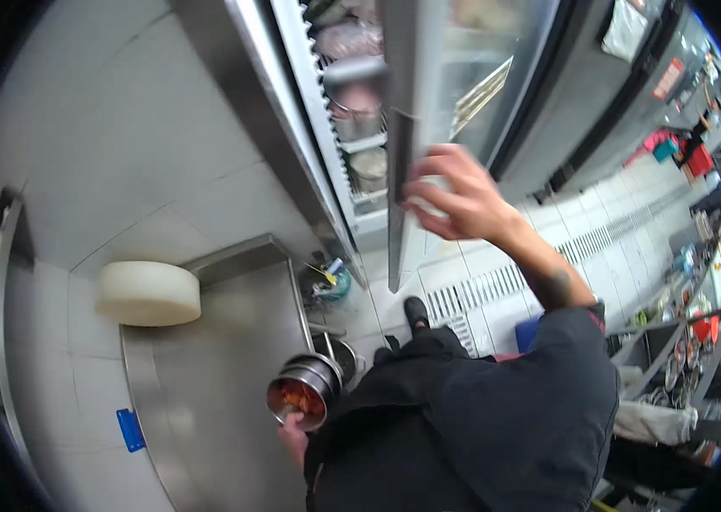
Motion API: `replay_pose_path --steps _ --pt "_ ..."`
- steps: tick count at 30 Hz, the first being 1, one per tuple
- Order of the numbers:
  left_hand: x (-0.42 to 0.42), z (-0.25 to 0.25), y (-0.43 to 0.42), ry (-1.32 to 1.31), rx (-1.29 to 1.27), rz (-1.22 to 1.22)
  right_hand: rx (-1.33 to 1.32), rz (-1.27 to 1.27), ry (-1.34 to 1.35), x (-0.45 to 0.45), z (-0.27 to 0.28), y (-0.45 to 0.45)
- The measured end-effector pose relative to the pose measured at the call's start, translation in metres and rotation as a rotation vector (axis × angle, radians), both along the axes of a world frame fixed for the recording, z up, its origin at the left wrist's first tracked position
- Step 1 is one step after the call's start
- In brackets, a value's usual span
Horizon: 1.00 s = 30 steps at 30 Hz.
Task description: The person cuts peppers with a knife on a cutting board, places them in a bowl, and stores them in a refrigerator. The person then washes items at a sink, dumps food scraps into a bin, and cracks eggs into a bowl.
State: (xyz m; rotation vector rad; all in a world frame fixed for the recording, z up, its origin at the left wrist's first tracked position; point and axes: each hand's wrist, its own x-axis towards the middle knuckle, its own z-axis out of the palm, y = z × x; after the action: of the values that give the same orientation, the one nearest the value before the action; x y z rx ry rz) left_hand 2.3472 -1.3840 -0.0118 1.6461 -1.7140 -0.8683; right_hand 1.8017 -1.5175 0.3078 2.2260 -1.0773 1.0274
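**One steel pot of orange food by an open fridge**

The steel pot is low in the picture, at the near edge of the steel counter, tipped so its orange-red bits show. More than one rim shows, but I cannot tell how many pots are stacked. The left hand has its fingers clamped on the rim.

The right hand is up at the edge of the one open fridge door. Its fingers are bent near a small pale thing — too blurry to tell if they grip it or the door.

One sticker is on the door glass, its writing too small to read. Inside the fridge are at least two tubs, one above the other. One thick white round block and one blue thing sit at the counter's far side.
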Motion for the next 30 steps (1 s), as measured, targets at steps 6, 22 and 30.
replay_pose_path --steps 6,22,30 --pt "-0.12 0.116 -0.107 0.61 0.543 0.469 -0.207 -0.364 -0.996 -0.066 -0.028 0.165" --pt "-0.338 0.122 -0.192 0.731 0.833 -0.219 -1.088 -1.236 -0.36 -0.146 -0.031 0.234" --pt "-0.487 0.126 -0.216 0.457 0.65 -0.182 1.135 -0.28 -1.107 -0.13 -0.198 0.043"
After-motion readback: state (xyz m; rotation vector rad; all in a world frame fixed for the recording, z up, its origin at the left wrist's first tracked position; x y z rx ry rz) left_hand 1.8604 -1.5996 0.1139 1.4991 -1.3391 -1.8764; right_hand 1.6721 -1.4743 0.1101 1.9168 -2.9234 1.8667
